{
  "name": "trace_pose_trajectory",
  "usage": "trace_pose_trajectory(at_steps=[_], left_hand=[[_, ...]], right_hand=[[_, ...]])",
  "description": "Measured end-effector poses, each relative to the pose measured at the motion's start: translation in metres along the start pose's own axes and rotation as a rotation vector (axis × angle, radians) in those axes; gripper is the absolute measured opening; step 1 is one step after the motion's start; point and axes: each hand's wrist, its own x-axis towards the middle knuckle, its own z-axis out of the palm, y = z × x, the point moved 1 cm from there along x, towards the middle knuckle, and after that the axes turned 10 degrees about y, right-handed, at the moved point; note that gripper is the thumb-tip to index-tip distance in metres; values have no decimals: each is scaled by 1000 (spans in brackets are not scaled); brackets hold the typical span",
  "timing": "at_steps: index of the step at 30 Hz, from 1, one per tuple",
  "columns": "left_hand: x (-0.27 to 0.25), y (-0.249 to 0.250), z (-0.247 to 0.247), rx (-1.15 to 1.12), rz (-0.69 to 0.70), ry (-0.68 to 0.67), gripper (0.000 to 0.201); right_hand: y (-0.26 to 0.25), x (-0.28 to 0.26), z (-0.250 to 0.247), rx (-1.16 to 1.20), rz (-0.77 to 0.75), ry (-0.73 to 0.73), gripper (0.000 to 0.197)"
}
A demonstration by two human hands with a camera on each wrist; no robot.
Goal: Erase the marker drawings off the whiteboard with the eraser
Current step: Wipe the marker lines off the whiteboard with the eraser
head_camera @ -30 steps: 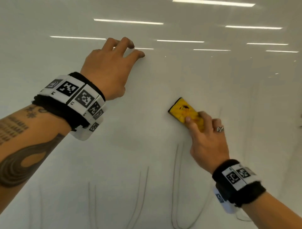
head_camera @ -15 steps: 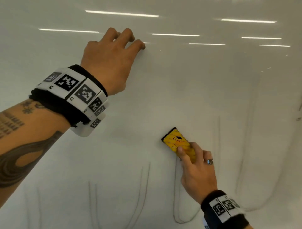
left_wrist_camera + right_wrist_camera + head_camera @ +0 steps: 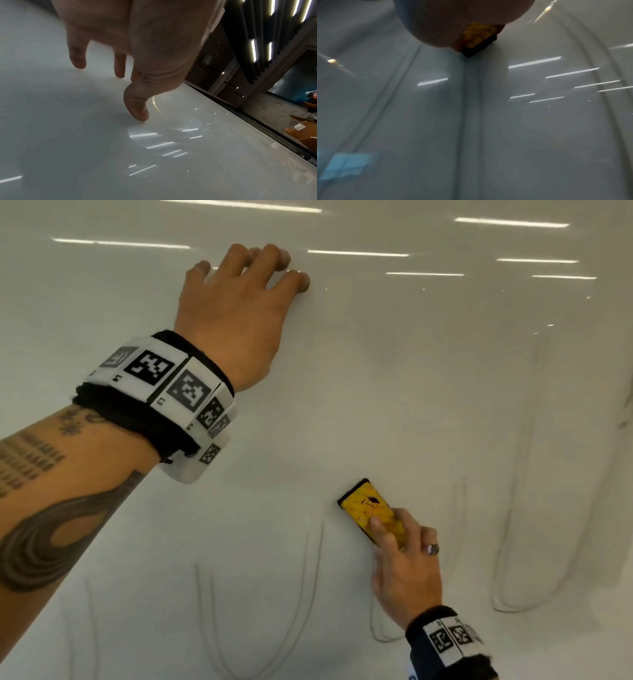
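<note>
A glossy whiteboard (image 3: 376, 392) fills the head view. My right hand (image 3: 400, 556) grips a yellow eraser (image 3: 370, 510) with a black felt base and presses it flat on the board at lower centre. Thin grey marker loops remain below and beside it: one (image 3: 308, 594) to the eraser's left, another (image 3: 534, 559) to the right. In the right wrist view the eraser (image 3: 477, 39) meets the board under my palm. My left hand (image 3: 239, 299) leans on the board at upper left, fingers spread, fingertips (image 3: 137, 115) touching the surface (image 3: 85, 135).
Ceiling lights reflect as bright streaks (image 3: 356, 253) across the top of the board. In the left wrist view the board's dark edge (image 3: 257, 121) runs diagonally at right, with a room and orange chairs (image 3: 303, 135) beyond it.
My right hand has drawn the eraser down the board, from mid-height to the lower area. The left hand has stayed planted on the board.
</note>
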Motion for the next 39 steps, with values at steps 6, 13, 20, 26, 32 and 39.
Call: trace_pose_trajectory(at_steps=[6,13,20,26,32,39], left_hand=[[-3,1,2,14,12,-26,96],[6,19,-10,100,-40,-39,93],[39,82,-16,60,-35,-78,103],[72,131,-5,12,-23,-95,119],[85,143,2,69,-89,-154,142],[92,154,0,128,-128,-180,144]], right_hand=[[102,73,-16,-53,616,226,50],[49,8,-5,20,169,51,53],[214,94,-41,-70,725,262,52],[158,34,-29,-10,203,60,61],[235,158,-55,-51,184,195,55],[236,183,-55,-44,51,206,57]])
